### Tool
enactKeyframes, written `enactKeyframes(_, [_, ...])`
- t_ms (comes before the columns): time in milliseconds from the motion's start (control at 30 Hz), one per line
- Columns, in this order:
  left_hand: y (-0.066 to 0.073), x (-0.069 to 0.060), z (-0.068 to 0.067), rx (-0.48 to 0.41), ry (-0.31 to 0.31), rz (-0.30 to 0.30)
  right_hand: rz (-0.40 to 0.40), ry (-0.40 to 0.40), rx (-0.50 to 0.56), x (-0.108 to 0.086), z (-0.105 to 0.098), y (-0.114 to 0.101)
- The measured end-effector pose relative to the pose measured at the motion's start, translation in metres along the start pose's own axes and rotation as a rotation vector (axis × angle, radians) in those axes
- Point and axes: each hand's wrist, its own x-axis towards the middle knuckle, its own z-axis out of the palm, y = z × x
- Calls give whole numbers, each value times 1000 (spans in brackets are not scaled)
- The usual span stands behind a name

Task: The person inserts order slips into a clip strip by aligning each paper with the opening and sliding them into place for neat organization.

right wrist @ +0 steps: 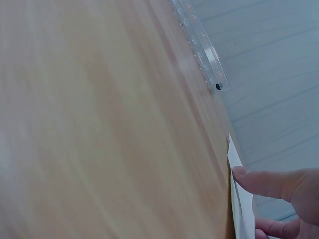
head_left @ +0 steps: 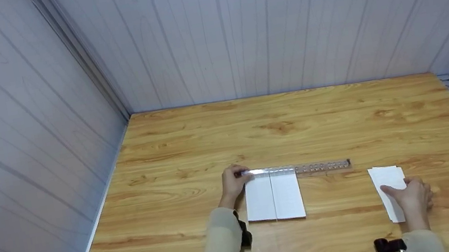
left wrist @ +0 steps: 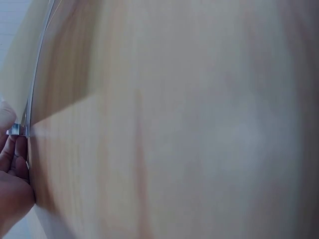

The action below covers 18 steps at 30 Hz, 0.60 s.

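My left hand [head_left: 233, 182] pinches the left end of a clear plastic strip [head_left: 321, 166], ruler-like and marked with a row of round shapes. The strip lies across the top edge of white paper [head_left: 260, 200], which a thin vertical line divides into two halves. In the left wrist view, the thumb and fingers of the left hand [left wrist: 12, 164] close on the strip's end [left wrist: 36, 74]. Over to the right, my right hand [head_left: 412, 199] grips a small stack of narrow white paper slips [head_left: 386, 176]. Its thumb [right wrist: 264, 183] lies on top, with other fingers at the far edge.
A wood-grain table [head_left: 299, 131] carries everything. Pale panelled walls [head_left: 208, 32] close it in at the back and sides. Dark devices are strapped at the left wrist [head_left: 244, 233] and right wrist [head_left: 389, 246].
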Motion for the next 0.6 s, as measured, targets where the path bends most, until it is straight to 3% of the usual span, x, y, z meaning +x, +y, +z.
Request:
enactKeyframes(100, [16,-4,-3,-22,-10,-3,-8,-2,11,0,0,-1])
enactKeyframes(200, [18,-5,-4,-49,-17,13,-25,-2,23,-1,0,0])
enactKeyframes(300, [7,-2,-2,-49,-16,20,-38,5,28,-1,0,0])
enactKeyframes(467, [-14,3,2,28,-2,3,-37,32,51,-1,1,0])
enactKeyframes(600, [-17,4,3,48,3,-22,-23,39,85,-1,1,-1])
